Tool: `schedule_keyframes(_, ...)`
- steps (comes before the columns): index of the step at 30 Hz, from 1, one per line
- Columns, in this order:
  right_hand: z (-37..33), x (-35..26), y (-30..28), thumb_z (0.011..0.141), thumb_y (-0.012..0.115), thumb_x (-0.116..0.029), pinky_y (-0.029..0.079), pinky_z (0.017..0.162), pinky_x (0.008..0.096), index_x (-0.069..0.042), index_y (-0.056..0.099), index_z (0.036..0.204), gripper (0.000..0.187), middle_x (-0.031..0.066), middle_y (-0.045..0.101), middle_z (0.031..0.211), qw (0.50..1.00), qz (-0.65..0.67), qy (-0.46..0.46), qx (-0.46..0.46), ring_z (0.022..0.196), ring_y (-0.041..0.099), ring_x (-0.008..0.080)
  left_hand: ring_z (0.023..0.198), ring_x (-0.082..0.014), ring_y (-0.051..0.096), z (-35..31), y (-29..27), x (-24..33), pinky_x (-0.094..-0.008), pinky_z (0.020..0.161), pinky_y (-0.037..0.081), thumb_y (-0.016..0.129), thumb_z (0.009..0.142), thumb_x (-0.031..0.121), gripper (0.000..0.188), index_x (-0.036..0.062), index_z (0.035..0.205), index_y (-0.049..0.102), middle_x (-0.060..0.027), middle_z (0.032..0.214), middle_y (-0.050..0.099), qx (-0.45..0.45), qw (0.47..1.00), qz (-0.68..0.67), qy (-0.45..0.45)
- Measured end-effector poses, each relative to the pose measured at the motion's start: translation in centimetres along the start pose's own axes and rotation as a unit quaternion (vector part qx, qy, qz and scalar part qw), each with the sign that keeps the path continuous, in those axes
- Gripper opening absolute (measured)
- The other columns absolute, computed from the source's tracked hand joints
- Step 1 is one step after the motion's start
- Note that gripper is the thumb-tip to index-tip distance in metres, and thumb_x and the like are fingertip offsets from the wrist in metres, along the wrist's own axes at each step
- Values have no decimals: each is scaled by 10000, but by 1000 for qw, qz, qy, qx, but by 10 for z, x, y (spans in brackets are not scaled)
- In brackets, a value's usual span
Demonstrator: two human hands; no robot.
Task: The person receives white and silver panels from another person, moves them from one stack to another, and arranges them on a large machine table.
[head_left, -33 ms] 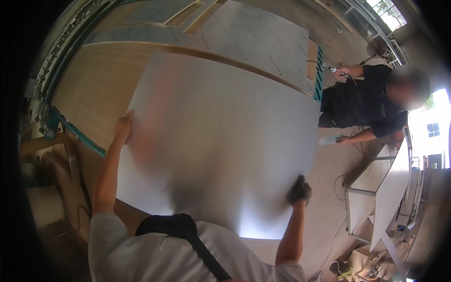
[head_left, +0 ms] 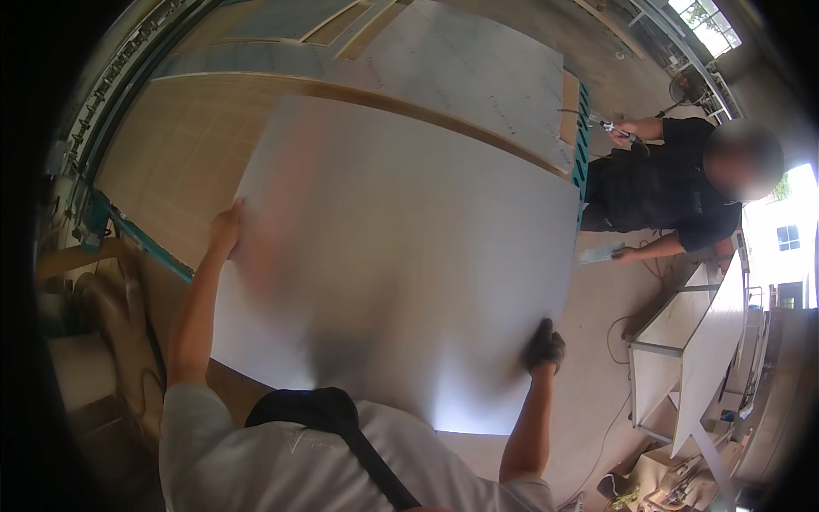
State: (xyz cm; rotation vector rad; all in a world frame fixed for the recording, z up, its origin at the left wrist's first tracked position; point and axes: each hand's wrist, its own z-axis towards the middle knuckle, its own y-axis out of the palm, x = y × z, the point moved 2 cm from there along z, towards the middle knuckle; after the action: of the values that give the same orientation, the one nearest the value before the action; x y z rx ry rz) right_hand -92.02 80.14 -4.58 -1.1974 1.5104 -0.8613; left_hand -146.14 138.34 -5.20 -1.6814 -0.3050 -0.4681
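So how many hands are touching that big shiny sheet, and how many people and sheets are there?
Hands on the sheet: 2, the left hand and the right hand
Big glossy white sheet: 1
Co-worker in black: 1
Total: 4

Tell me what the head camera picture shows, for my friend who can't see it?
A person holds a big, shiny grey sheet by its edges, the bare left hand on its left side and the dark-gloved right hand at its lower right corner. It hangs over a wide wooden board. A co-worker in black bends nearby.
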Motion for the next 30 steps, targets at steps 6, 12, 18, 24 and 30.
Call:
schedule_keyframes(6,-5,-6,13,941,454,-711,465,1033,467,44,703,1144,820,284,672,1219,998,0,27,-49,1193,616,426,1000,-484,660,15,16,-15,-527,883,490,344,1037,634,804,-77,979,714,-324,1005,697,-33,999,33,-18)
schedule_keyframes(12,7,-39,-15,940,467,-720,472,1017,466,31,681,1188,819,256,648,1283,995,-53,44,-76,1207,603,414,963,-482,679,65,42,-16,-530,859,510,359,1037,628,794,-65,923,730,-298,930,712,-14,996,74,47)
schedule_keyframes(18,-7,-52,-22,864,704,-587,396,1131,495,-129,419,1524,853,208,428,1545,996,-53,-76,12,1398,435,402,1258,-434,564,51,-25,69,-533,1022,463,484,1011,582,697,10,1406,540,-272,1438,537,46,926,328,183)
schedule_keyframes(24,-129,38,37,848,768,-491,308,1199,516,-106,413,1524,855,198,401,1562,968,-82,-212,104,1467,328,401,1484,-408,325,-62,-19,-27,-529,1191,293,819,794,354,937,79,1563,360,-241,1617,316,-29,915,194,352)
schedule_keyframes(30,-149,96,61,939,693,-291,383,1159,467,3,386,1516,716,206,330,1567,977,110,-108,144,1434,389,381,1501,-399,305,-228,-7,-5,-548,1211,261,914,589,455,993,126,1445,532,-179,1606,372,-250,875,178,375)
